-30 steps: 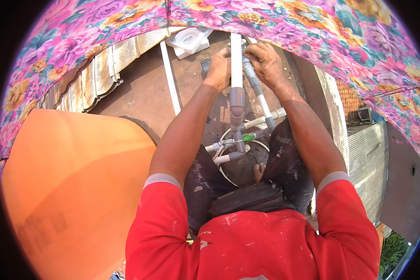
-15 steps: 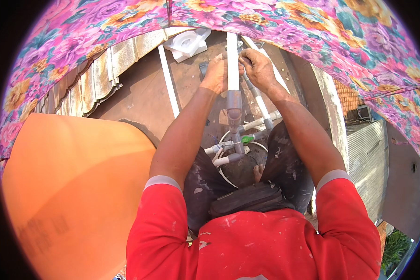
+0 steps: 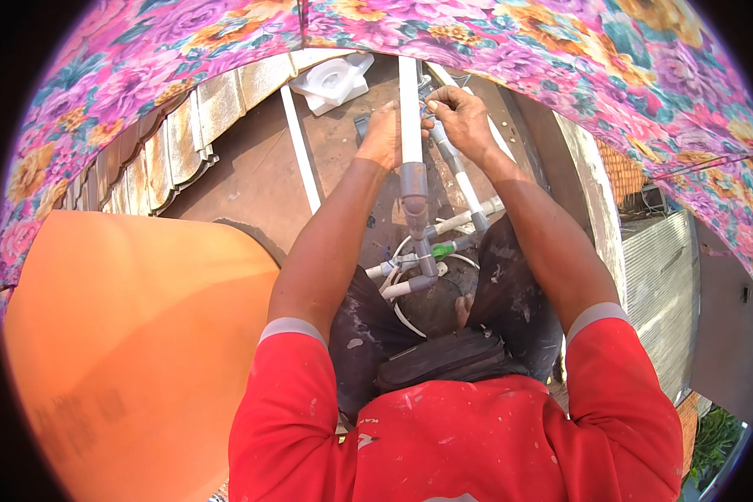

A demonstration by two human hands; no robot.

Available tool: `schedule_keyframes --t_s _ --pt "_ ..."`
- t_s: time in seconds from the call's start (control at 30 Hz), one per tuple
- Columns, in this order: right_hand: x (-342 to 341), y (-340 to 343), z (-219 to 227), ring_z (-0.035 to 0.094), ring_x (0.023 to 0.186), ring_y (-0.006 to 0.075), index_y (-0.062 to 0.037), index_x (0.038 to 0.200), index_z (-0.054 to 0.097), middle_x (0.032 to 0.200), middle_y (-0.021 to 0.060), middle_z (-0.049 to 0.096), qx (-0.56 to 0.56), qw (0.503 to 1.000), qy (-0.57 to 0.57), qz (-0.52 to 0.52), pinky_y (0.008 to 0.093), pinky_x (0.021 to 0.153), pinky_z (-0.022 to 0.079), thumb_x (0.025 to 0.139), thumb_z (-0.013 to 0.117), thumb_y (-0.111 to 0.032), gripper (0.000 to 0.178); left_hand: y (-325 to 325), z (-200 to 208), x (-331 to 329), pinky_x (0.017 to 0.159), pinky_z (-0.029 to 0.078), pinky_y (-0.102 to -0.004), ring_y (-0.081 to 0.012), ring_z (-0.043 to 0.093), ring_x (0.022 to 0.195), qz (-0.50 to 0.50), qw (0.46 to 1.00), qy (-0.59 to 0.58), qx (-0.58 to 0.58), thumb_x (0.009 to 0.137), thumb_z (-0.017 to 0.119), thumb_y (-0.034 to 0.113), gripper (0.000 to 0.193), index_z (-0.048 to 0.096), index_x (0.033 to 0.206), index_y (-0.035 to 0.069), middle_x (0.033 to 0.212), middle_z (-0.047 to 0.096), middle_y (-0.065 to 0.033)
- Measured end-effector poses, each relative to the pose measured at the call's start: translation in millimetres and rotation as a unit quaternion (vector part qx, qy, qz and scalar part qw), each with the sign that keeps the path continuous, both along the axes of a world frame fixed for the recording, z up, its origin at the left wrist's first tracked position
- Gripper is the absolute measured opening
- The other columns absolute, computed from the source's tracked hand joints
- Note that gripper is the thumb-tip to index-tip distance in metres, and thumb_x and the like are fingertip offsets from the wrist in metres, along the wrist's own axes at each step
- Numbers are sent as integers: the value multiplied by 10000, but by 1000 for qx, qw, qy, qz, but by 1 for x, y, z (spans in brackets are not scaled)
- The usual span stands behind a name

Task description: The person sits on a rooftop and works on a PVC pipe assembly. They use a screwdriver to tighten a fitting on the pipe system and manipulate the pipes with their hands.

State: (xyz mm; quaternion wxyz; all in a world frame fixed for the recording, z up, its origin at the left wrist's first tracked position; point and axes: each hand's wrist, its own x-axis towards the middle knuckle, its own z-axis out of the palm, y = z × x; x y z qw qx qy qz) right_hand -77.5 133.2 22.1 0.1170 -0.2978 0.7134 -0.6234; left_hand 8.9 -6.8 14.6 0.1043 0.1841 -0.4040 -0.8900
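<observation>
Sunlit brown platform [image 3: 251, 167], ribbed roofing [image 3: 176, 138] along its left edge, pale ledge [image 3: 598, 180] along its right; floral canopy [image 3: 510, 38] overhead. Orange rounded body [image 3: 142, 335] overlaps the near left corner. White moulded piece [image 3: 333, 82] lies near the far edge, left of centre.

White pipe [image 3: 410, 109] runs mid-platform toward the far edge, its near end in a grey fitting [image 3: 414, 186]. Thinner grey-and-white pipe [image 3: 467, 188] just right of it; green-handled valve [image 3: 443, 249] closer to the near edge.

Left hand [image 3: 384, 135]: curled, beside the white pipe, fingers passing behind it and showing on its right; cannot tell whether it grips. Right hand [image 3: 463, 121]: thumb and forefinger pinched together just right of the white pipe; anything held too small to identify.
</observation>
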Motion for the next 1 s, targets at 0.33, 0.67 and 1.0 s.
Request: schedule_keyframes --t_s 0.33,0.67,1.0 --pt "-3 1 10 670 736 147 30 984 742 862 101 756 12 995 -96 12 302 688 550 951 700 -79 121 -6 2 2 506 510 -249 -130 659 618 -23 991 -15 -128 926 766 39 110 697 1004 4 794 698 -63" --pt "-16 29 16 730 917 237 -138 1107 732 1007 47 748 69 974 214 20 374 824 590 874 769 -65 247 -11 9 1 498 482 -243 -194 634 728 -44 999 -22 -20 950 701 -50 140 621 1060 -83 946 640 -133" --pt "-9 22 32 678 905 226 -138 953 739 932 -3 693 70 841 535 30 364 774 580 805 782 -100 158 -17 11 1 521 553 -311 -163 656 616 -43 997 -39 59 914 698 -33 40 687 945 -56 794 678 -90"
